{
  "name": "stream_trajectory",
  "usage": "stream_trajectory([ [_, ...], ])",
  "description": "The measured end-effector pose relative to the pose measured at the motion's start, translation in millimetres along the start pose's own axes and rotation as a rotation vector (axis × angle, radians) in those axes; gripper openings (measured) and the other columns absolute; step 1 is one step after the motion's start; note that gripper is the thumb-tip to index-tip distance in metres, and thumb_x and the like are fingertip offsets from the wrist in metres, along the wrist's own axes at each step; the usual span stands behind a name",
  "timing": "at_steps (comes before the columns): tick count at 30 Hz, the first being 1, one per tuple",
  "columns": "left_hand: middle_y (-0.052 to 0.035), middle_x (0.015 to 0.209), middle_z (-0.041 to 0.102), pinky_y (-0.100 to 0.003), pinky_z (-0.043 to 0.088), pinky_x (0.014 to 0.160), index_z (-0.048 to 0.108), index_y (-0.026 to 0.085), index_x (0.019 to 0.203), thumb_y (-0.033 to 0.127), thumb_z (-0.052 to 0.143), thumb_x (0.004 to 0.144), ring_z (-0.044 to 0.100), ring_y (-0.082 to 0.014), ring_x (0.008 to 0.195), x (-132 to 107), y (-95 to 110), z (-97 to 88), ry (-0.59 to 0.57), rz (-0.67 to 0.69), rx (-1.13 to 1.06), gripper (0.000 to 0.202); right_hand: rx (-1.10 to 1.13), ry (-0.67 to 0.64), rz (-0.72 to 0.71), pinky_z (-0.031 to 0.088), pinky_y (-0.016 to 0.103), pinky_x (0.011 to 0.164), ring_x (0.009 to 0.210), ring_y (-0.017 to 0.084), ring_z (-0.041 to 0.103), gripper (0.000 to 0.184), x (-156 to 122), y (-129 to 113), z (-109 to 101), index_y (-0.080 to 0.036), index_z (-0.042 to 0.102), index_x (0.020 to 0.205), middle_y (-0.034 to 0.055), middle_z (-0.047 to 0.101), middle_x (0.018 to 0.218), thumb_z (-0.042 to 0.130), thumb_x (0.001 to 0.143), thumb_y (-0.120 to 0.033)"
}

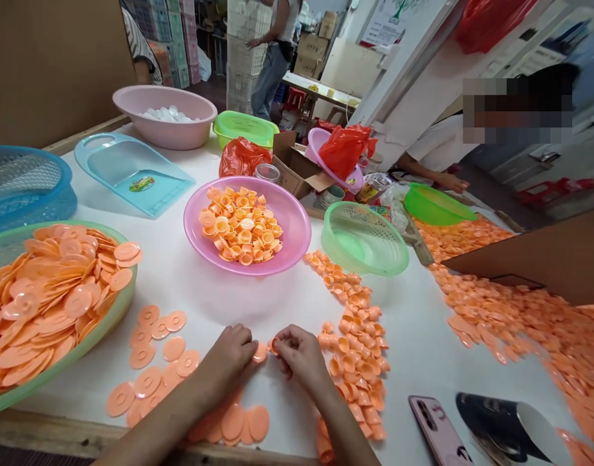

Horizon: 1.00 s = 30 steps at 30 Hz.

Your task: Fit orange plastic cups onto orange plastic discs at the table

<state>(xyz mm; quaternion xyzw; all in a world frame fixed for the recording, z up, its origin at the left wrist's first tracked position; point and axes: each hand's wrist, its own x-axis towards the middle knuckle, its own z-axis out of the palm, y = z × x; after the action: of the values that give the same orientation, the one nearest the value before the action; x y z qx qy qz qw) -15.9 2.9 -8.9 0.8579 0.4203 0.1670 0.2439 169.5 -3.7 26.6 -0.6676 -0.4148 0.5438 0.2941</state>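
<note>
Both forearms reach in over the counter (200, 304)'s near edge, the left hand (228, 359) pinching a peach disc (260, 353), the right hand (301, 358) a peach cap (274, 345), just apart.

White table (282, 307): peach plastic discs (149, 382) loose at front, orange caps (355, 353) heaped right, pink phone (437, 430).
</note>
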Motion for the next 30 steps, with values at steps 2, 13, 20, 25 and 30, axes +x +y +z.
stream_trajectory([
  [2,-0.0041,0.075,0.059,-0.03,0.035,0.069,0.061,0.018,0.069,0.027,0.044,0.094,0.052,-0.017,0.076,11.3,0.2,-4.4,-0.03,-0.047,-0.034,0.032,0.056,0.032,0.027,0.034,0.019,0.031,0.032,0.009,0.043,0.013,-2.4,2.1,0.4,-0.018,0.059,0.073,-0.0072,0.053,0.043,0.06,0.07,-0.03],
  [13,-0.0021,0.08,0.058,-0.026,0.037,0.067,0.063,0.02,0.079,0.021,0.049,0.087,0.054,-0.0154,0.075,15.3,-5.0,-9.0,0.013,-0.307,-0.213,0.017,-0.061,0.049,0.006,0.032,0.019,0.03,0.03,0.009,0.042,0.005,13.0,-4.1,17.7,-0.02,0.054,0.071,-0.0076,0.051,0.043,0.053,0.074,-0.024],
  [20,-0.0026,0.077,0.062,-0.027,0.04,0.07,0.067,0.02,0.074,0.016,0.05,0.08,0.056,-0.0163,0.076,18.7,-2.5,-12.5,0.01,-0.372,-0.304,0.018,-0.259,0.071,-0.073,0.031,0.018,0.034,0.034,0.01,0.047,0.01,17.0,-2.7,28.4,-0.022,0.048,0.065,-0.007,0.05,0.046,0.048,0.073,-0.016],
  [25,-0.0008,0.072,0.066,-0.025,0.043,0.064,0.072,0.017,0.087,0.018,0.055,0.071,0.059,-0.0145,0.067,33.2,0.1,-18.4,-0.027,-0.544,-0.639,0.023,-0.355,0.095,-0.152,0.035,0.02,0.044,0.041,0.011,0.05,0.013,19.1,-2.4,27.3,-0.021,0.05,0.065,-0.0061,0.051,0.046,0.047,0.075,-0.013],
  [30,-0.0006,0.064,0.062,-0.025,0.039,0.061,0.062,0.017,0.06,0.019,0.052,0.071,0.056,-0.0138,0.064,40.9,5.3,-7.2,0.005,-0.605,-0.544,0.015,-0.441,0.05,-0.143,0.036,0.021,0.048,0.046,0.012,0.052,0.016,26.3,-10.0,25.3,-0.021,0.049,0.061,-0.0045,0.053,0.048,0.049,0.072,-0.01],
])
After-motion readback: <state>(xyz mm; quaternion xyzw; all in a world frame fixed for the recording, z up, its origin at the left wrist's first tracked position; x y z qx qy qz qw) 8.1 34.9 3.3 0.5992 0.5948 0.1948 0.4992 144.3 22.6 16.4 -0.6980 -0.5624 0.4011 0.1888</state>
